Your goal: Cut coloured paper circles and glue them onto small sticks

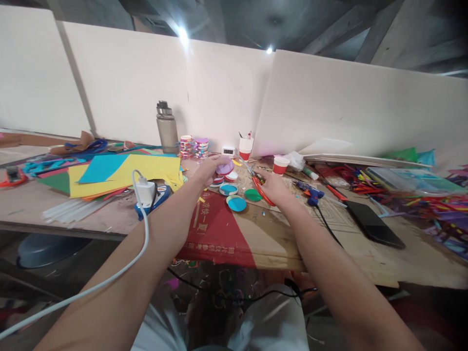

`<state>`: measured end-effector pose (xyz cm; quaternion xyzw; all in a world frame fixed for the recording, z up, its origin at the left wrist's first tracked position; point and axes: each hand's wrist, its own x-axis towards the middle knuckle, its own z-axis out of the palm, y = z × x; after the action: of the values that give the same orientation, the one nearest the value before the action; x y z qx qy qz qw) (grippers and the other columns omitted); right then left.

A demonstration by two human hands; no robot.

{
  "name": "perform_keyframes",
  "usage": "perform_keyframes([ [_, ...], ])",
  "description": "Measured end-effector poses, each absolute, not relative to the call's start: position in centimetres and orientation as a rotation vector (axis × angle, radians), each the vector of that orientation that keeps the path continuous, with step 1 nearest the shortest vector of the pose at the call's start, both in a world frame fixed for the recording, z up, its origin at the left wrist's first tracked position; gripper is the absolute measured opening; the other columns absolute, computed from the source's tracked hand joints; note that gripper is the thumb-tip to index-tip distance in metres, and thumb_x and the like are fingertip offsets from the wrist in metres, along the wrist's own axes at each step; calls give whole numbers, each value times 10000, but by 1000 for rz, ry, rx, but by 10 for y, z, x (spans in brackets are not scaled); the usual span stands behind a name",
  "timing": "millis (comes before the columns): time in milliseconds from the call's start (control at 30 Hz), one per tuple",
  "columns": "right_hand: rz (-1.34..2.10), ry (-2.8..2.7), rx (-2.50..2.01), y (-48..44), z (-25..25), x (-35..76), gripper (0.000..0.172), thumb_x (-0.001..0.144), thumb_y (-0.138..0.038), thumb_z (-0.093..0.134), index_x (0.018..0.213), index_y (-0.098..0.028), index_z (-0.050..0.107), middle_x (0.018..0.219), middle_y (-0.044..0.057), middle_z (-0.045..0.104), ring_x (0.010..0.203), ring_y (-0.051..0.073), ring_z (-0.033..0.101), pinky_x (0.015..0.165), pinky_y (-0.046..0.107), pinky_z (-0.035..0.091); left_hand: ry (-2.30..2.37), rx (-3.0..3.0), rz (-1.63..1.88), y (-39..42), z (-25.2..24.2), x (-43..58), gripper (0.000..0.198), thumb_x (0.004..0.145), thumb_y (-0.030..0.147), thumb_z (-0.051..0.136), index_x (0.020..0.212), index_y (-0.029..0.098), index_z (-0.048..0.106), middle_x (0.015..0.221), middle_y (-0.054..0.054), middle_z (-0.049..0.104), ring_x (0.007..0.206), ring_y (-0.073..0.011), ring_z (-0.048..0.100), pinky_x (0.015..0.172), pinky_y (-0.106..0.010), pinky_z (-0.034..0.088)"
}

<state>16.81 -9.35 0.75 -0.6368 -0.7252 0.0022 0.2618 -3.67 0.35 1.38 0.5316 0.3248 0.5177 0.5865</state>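
My left hand (209,170) is closed on a small round disc (225,167) with a purple face and a red rim. In my right hand (271,184) are scissors (259,187) with orange-red handles, their blades pointing away toward the back left. Below the hands, on the cardboard, lie a blue disc (237,204), a green disc (252,195) and a blue disc with a white rim (228,189). More white-rimmed discs sit partly hidden under the left hand.
Yellow sheets (124,173), a white plug (145,191) with its cable and a bottle (167,129) are at left. Paper cups (281,165) stand behind. A blue glue gun (312,194), a black phone (375,224) and colourful strips (435,209) lie right.
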Motion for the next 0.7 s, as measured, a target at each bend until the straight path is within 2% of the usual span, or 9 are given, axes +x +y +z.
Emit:
perform_keyframes([
  [200,-42,-2057,-1702,-95,6,170,455,908,-273,556,1355,-219,623,1230,96,718,1104,229,671,951,295,489,776,1178,1312,6,11,-35,262,454,270,798,664,154,693,656,-7,667,625,-117,562,564,-216,429],
  [367,-165,-2058,-1848,-100,9,167,482,894,-324,568,1371,-268,609,1247,97,708,1109,260,665,907,324,504,842,1238,1321,7,10,-36,172,496,242,730,645,159,708,698,-6,684,672,-128,579,630,-235,440],
  [700,-360,-2121,-1981,-108,17,160,466,938,-367,478,1387,-301,584,1232,106,707,1077,282,672,825,351,511,899,1300,1281,3,13,-35,63,545,193,663,600,160,662,611,8,613,564,-102,499,518,-215,343],
])
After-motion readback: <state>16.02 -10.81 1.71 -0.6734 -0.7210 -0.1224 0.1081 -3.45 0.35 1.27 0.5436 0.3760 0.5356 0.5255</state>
